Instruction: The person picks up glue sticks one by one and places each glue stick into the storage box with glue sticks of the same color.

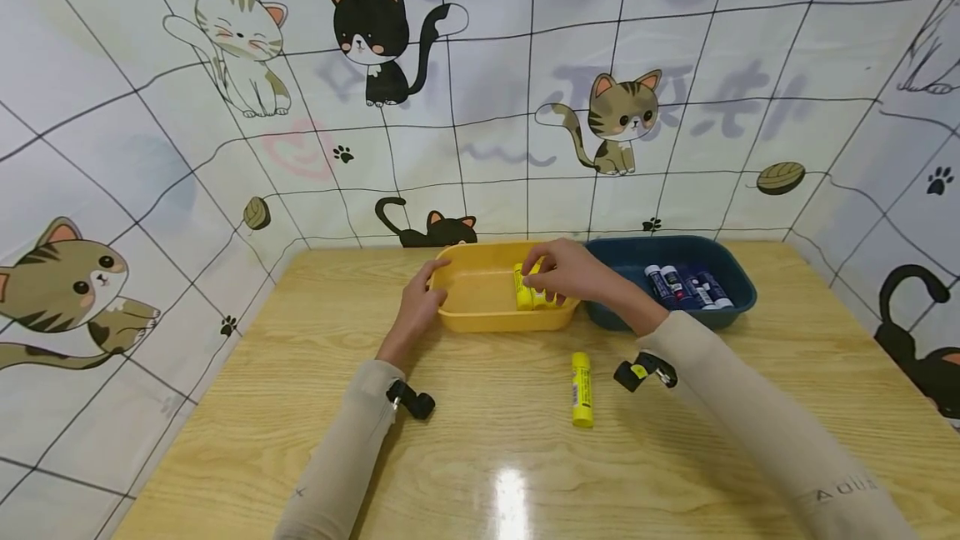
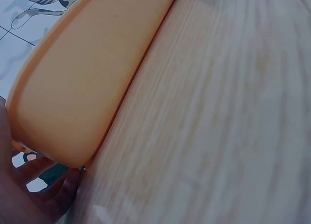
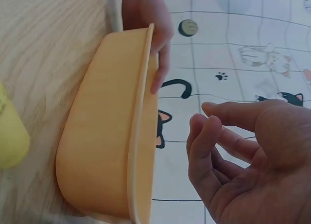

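My left hand [image 1: 420, 303] holds the left end of a yellow plastic bin [image 1: 472, 322], its fingers curled at the bin's end wall in the left wrist view. Over the right half of that bin hovers my right hand [image 1: 570, 272]. Its fingers are loosely bent, with nothing between thumb and fingertips in the right wrist view. Below it, yellow glue sticks [image 1: 522, 290] lie side by side in the bin, partly covered by the hand. Another yellow glue stick [image 1: 582, 390] lies on the table in front of the bins.
A dark blue bin [image 1: 742, 283] stands right of the yellow one, holding several dark blue glue sticks with white caps [image 1: 678, 286]. Both sit at the back of the wooden table [image 1: 480, 407], against a cat-patterned wall covering [image 1: 495, 90].
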A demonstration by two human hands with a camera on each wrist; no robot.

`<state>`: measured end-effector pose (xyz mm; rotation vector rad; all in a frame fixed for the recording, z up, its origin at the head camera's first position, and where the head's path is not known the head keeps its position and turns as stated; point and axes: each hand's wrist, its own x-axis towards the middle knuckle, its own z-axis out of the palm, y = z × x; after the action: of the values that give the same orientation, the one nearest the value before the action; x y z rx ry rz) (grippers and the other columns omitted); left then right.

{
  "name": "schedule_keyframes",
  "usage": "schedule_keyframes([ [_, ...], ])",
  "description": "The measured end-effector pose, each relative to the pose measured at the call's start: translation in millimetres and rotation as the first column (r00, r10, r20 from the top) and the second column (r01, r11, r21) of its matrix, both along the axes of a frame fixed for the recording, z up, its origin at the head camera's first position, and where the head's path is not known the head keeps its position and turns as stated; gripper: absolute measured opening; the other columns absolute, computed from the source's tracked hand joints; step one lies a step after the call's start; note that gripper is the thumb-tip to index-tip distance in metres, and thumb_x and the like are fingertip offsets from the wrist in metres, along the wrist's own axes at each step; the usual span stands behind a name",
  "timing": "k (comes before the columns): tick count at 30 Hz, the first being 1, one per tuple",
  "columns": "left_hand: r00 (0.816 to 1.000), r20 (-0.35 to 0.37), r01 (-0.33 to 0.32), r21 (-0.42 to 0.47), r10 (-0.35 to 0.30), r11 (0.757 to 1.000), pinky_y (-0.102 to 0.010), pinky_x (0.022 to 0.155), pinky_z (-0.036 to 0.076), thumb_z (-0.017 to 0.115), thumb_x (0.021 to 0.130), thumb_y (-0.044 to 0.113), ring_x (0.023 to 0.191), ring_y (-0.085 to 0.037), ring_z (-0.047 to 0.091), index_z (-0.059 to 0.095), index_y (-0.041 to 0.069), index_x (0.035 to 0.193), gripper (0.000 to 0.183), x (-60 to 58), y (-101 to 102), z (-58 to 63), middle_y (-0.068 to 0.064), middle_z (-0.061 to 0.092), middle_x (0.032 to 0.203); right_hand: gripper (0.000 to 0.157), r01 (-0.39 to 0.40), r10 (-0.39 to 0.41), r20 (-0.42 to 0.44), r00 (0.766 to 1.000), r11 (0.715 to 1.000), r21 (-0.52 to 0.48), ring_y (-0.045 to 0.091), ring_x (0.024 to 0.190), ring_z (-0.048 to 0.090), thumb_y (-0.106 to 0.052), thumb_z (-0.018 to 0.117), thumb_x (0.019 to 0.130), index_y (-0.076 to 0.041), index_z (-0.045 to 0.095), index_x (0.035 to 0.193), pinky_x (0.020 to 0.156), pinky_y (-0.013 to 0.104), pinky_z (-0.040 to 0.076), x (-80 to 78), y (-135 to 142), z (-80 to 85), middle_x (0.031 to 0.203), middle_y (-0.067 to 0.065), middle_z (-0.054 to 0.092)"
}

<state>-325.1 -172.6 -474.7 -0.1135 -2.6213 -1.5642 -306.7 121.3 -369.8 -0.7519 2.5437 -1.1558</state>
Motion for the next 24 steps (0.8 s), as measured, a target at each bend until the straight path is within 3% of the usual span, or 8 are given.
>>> schedule_keyframes([
  [6,1.000,0.004,0.000,0.005,0.000,1.000,-0.040,0.087,0.039,0.049,0.086,0.005,0.117,-0.030,0.048,0.054,0.022,0.149,0.066,0.7,-0.3,2.4,-0.009,0.046,0.158,0.026,0.009,-0.010,-0.014,1.000,0.999,-0.054,0.033,0.064,0.066,-0.018,0.067,0.099,-0.002,0.068,0.119,0.057,0.037,0.057,23.6,16.9,-7.6,0.081,0.011,0.069],
  [12,1.000,0.002,-0.007,-0.005,0.007,1.000,-0.044,0.098,0.039,0.050,0.084,0.004,0.127,-0.032,0.047,0.055,0.020,0.148,0.066,0.0,-1.5,1.9,-0.009,0.048,0.157,0.029,0.015,-0.012,0.042,0.999,0.996,-0.087,0.026,0.061,0.062,-0.018,0.067,0.099,-0.003,0.063,0.123,0.058,0.042,0.057,42.7,32.6,-21.7,0.079,0.012,0.068],
  [17,1.000,0.009,-0.007,-0.015,0.007,1.000,-0.043,0.099,0.040,0.050,0.084,0.004,0.129,-0.032,0.048,0.055,0.019,0.148,0.066,0.1,-1.6,1.9,-0.010,0.048,0.157,0.026,0.023,-0.022,0.047,0.999,0.999,-0.024,0.023,0.062,0.061,-0.017,0.066,0.099,0.000,0.065,0.119,0.058,0.036,0.056,58.6,42.1,-28.9,0.085,0.018,0.068],
  [24,1.000,0.011,-0.004,-0.019,0.004,1.000,-0.041,0.093,0.040,0.050,0.085,0.005,0.123,-0.030,0.048,0.054,0.022,0.149,0.066,-1.9,-2.1,2.1,-0.009,0.048,0.157,0.030,-0.017,0.007,0.085,0.996,0.992,0.127,0.018,0.060,0.060,-0.023,0.065,0.101,-0.003,0.065,0.124,0.058,0.032,0.055,74.1,48.3,-37.3,0.082,0.009,0.066],
])
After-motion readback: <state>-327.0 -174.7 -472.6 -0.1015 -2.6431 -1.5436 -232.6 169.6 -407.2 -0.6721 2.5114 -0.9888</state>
